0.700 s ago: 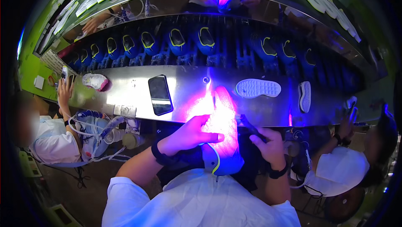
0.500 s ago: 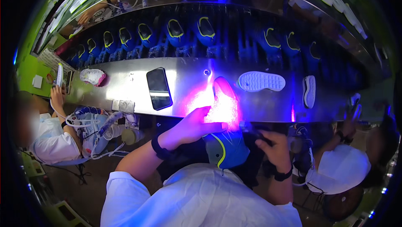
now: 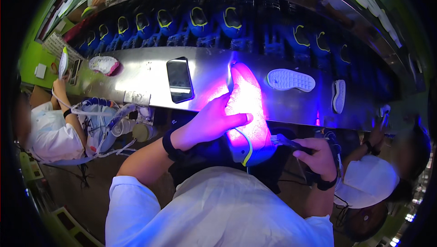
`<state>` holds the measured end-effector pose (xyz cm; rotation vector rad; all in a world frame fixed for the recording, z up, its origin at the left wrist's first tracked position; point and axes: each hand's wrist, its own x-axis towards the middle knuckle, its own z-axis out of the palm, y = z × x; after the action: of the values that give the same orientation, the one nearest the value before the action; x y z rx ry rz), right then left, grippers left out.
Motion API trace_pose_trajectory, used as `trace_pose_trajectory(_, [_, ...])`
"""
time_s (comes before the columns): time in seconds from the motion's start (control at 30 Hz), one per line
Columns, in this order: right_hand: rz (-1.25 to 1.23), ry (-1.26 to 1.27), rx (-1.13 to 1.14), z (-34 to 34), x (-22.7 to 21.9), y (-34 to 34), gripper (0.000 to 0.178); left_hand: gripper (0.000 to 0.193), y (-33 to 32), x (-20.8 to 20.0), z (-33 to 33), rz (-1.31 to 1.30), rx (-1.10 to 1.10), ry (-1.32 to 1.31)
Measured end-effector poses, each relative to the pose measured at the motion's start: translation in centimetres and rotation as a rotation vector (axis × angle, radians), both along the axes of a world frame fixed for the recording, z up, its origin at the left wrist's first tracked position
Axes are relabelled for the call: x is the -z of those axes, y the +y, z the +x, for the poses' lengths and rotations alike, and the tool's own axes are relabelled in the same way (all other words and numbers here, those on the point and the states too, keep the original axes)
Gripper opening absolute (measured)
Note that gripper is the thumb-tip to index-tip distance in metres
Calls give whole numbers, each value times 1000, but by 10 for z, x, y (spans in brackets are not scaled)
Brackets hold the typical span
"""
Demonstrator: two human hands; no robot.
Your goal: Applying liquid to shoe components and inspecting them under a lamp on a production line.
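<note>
My left hand (image 3: 217, 118) is closed round a shoe upper (image 3: 250, 133), thumb across its top. The upper is blue with a yellow-green collar line. Its toe points away from me over the bench's near edge, and bright pink-violet light washes out much of its surface. In my right hand (image 3: 320, 158) is a dark-handled brush (image 3: 291, 143), held to the right of the upper. The brush's head is at the upper's lower right side; whether it touches cannot be made out.
On the metal bench (image 3: 141, 67) lie a black phone (image 3: 180, 79), a white sole (image 3: 291, 80), another sole (image 3: 338, 96) and a pink-white shoe piece (image 3: 104, 65). Several blue uppers (image 3: 199, 21) stand in a rack behind. Co-workers sit left (image 3: 54, 131) and right (image 3: 368, 182).
My left hand has brought the upper farther forward, so the light covers more of it. My right hand has shifted right with the brush. The whole view has tilted slightly.
</note>
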<state>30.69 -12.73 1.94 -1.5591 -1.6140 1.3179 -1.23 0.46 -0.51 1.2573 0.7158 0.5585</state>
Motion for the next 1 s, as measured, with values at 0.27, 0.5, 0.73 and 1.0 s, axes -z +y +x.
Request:
trace_pose_trajectory(0.27, [106, -138, 48, -13, 14, -28, 35, 58, -17, 14, -12, -199, -138, -122])
trace_pose_trajectory(0.5, [242, -69, 147, -30, 8, -28, 35, 46, -30, 16, -17, -288, -202, -191])
trace_pose_trajectory(0.73, [305, -174, 65, -27, -28, -6, 36, 43, -39, -2, -22, -819, -181, -246])
trace_pose_trajectory(1.0, [457, -296, -57, -22, -47, 42, 39, 51, -33, 35, -23, -1307, -17, -699])
